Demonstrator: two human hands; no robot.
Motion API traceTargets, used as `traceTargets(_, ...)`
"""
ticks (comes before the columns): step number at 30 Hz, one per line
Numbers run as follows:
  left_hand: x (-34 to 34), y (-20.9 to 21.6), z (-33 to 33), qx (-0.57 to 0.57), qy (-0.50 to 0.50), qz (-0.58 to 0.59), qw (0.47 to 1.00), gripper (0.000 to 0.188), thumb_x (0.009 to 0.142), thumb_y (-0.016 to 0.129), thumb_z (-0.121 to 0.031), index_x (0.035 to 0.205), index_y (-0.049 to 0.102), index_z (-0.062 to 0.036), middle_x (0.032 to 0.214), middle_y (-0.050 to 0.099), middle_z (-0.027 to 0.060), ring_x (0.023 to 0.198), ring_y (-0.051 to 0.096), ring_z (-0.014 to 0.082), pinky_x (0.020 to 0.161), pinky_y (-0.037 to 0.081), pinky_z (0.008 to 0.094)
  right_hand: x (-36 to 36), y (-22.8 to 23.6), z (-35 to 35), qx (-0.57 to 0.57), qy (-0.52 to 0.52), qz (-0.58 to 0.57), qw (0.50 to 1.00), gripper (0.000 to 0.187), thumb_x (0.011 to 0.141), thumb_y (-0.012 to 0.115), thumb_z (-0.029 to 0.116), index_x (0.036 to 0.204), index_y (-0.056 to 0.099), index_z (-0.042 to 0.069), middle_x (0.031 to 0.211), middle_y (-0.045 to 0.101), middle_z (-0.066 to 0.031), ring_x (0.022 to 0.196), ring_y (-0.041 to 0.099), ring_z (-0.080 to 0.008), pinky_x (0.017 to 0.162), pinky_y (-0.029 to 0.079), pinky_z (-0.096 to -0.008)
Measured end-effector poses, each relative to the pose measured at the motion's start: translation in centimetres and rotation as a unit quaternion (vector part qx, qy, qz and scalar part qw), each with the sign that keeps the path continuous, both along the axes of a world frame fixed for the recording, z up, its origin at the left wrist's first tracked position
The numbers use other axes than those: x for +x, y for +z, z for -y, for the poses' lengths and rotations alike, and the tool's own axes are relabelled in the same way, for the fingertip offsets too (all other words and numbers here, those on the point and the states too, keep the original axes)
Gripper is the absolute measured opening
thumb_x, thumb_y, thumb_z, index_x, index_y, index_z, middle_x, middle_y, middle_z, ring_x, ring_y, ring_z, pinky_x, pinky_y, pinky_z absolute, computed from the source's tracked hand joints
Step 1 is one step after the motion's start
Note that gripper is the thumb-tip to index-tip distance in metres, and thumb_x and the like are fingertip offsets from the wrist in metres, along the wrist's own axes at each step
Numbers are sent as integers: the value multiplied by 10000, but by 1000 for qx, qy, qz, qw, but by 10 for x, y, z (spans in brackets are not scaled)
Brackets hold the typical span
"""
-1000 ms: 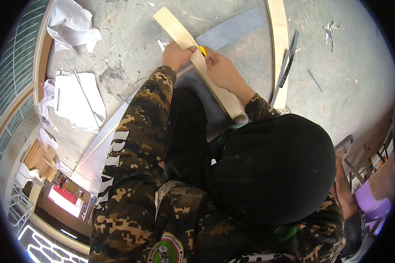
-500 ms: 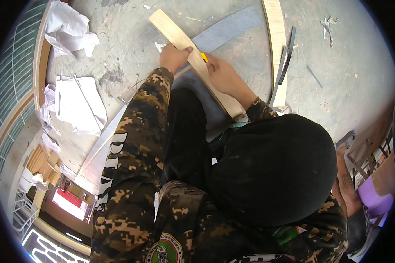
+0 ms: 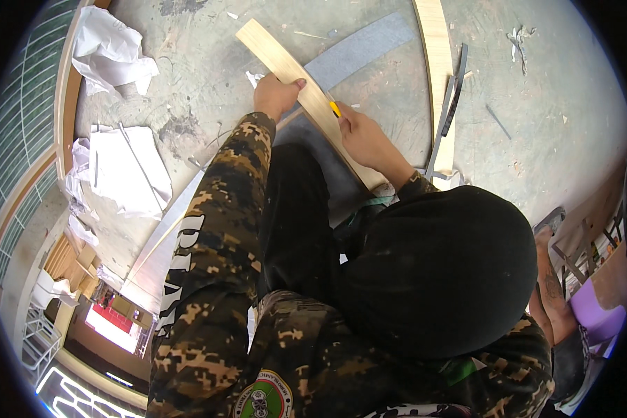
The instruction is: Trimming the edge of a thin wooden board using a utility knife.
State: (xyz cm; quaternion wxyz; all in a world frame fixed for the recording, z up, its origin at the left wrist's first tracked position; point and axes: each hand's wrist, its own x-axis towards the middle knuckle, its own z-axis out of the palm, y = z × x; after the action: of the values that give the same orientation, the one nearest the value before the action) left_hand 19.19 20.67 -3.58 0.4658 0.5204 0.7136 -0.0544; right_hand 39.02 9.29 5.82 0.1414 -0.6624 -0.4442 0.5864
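Note:
A pale wooden board [image 3: 268, 52] runs slantwise in front of me, with a long grey strip [image 3: 362, 52] passing beneath it. My left hand [image 3: 277, 96] grips the board's left side, its thumb over the top face. On the other side, my right hand [image 3: 370, 141] is closed round a yellow-handled cutter knife [image 3: 336, 109], held at the board's right edge. The knife's blade is too small to make out clearly. Below the board, part of a dark grey surface [image 3: 306, 132] shows beside my leg.
A second wooden board [image 3: 433, 63] stands to the right, with dark narrow strips [image 3: 454, 97] against it. Crumpled white paper [image 3: 108, 52] and a white sheet [image 3: 129, 167] lie at left. Another person's leg [image 3: 549, 279] shows at far right, near a purple object [image 3: 599, 310].
My right hand and the knife have moved slightly down and to the right along the board's edge. My left hand stays on the board.

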Motion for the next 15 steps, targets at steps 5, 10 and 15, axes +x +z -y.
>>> traceTargets(5,1,5,0,11,-2,-20,1000,557,822,810,-394,1173,687,21,1193,702,232,1142,660,373,969,513,416,3,7,4,-15,21,9,1000,425,1033,424,176,1390,525,-30,1163,635,-350,1129,604,-491,979,471,-468)
traceTargets(10,18,23,-3,-3,13,38,999,546,819,810,-382,1156,691,30,1170,708,238,1122,671,368,959,516,413,4,0,18,62,-51,35,996,441,1041,431,189,1422,505,-19,1178,637,-345,1132,617,-475,973,480,-458)
traceTargets(15,3,14,1,18,17,15,1000,521,820,807,-363,1142,694,31,1150,715,232,1106,678,366,942,523,417,-17,1,-27,10,-42,-28,999,442,1039,435,191,1424,508,-12,1152,648,-332,1104,626,-471,946,490,-468)
